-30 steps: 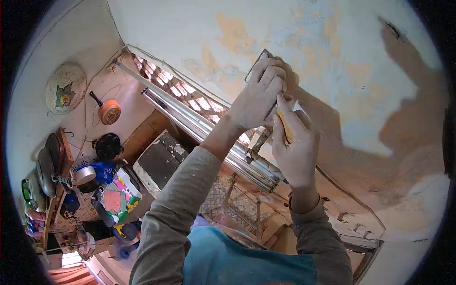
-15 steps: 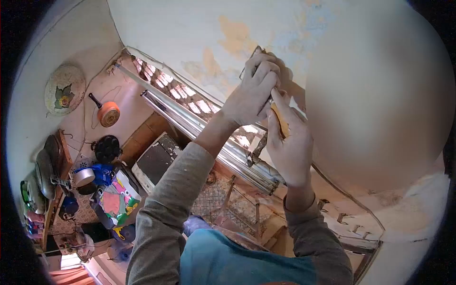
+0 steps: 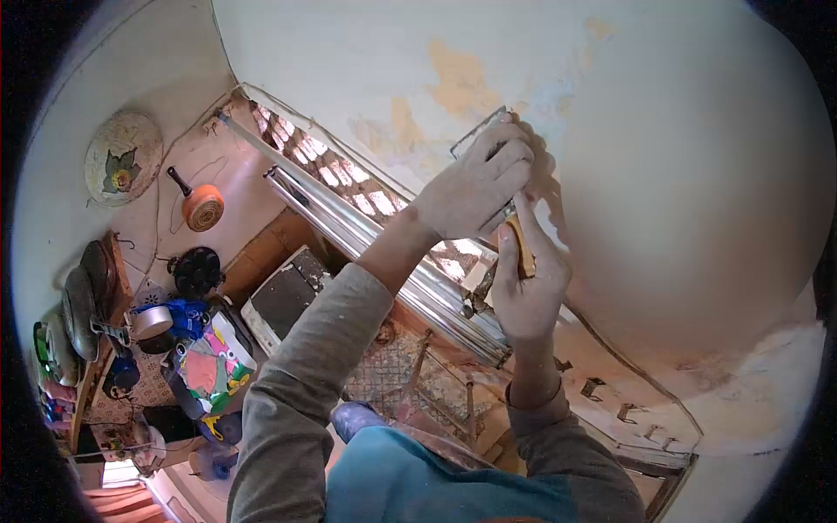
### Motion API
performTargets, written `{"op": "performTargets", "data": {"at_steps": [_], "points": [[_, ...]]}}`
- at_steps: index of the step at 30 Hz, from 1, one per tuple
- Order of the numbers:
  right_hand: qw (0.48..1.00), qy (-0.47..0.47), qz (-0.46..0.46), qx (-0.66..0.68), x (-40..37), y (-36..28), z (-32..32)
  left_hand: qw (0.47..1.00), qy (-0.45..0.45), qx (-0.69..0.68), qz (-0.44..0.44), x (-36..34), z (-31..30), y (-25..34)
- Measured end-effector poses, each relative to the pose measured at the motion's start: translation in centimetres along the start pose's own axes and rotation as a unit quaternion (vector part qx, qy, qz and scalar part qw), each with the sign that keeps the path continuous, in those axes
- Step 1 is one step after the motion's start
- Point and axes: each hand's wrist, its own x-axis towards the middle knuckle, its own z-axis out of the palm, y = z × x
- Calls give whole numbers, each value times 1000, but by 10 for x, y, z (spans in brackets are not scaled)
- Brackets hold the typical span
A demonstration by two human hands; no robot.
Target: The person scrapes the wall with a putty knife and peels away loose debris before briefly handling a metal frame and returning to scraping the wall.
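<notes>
Against the pale wall, a putty knife with a wide, thin blade and a yellow-orange handle is held in both hands. My left hand lies over the blade, fingers bent and pressed onto it, covering most of it. Below it, my right hand grips the handle, thumb on one side and fingers on the other. One straight blade edge shows beyond my left fingers. Orange patches of bare undercoat mark the wall close to the blade.
Metal tubes run below my hands beside a patterned opening. At left hang an orange pan and a round plaque. A stove-like box stands lower down. Hooks and a cable are at right.
The view has shifted slightly, and both hands appear a little lower and further right with the putty knife. More of the blade's edge shows past my left fingers.
</notes>
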Motion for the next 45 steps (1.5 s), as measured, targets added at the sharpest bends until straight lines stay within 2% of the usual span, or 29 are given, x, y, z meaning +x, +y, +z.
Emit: {"op": "performTargets", "data": {"at_steps": [12,16,21,24,29,34,35,45], "points": [[997,4,64,52,10,-4,13,998,-29,53,26,7,-16,-14],[997,30,36,65,11,0,20,998,-16,58,20,9,-20,-15],[997,-7,31,72,-5,-2,9,997,-55,44,36,-2,-13,-13],[998,20,-5,61,-18,7,8,995,-80,43,39,1,-10,-3],[999,-10,19,47,-15,3,0,997,-28,42,54,5,0,-4],[996,10,45,69,-8,2,11,994,-3,87,70,10,-4,-14],[997,16,41,61,-7,4,14,996,-6,55,69,9,-1,-18],[999,39,-19,26,10,1,19,992,29,96,82,20,-5,-28]]}}
